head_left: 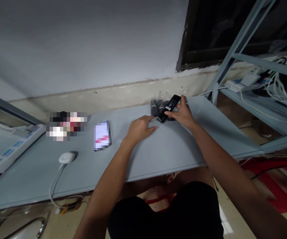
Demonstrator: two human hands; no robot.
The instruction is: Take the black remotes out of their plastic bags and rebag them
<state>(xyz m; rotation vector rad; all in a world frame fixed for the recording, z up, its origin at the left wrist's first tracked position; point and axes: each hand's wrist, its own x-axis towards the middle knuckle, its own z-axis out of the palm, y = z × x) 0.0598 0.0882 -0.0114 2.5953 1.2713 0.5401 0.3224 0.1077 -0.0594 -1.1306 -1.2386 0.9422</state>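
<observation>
My right hand (180,114) grips a slim black remote-like device (169,107) with a small label, tilted up over the grey table (178,146) near its far edge. My left hand (140,129) rests on the table just left of it, fingers curled on a small clear plastic wrapper (152,123). Behind the device lie several more dark devices in clear bags (158,105).
A phone with a lit screen (102,135) lies left of my hands. A white round puck with a cable (66,157) and a white power strip (14,147) lie farther left. A metal shelf frame with cables and power strips (258,83) stands at the right.
</observation>
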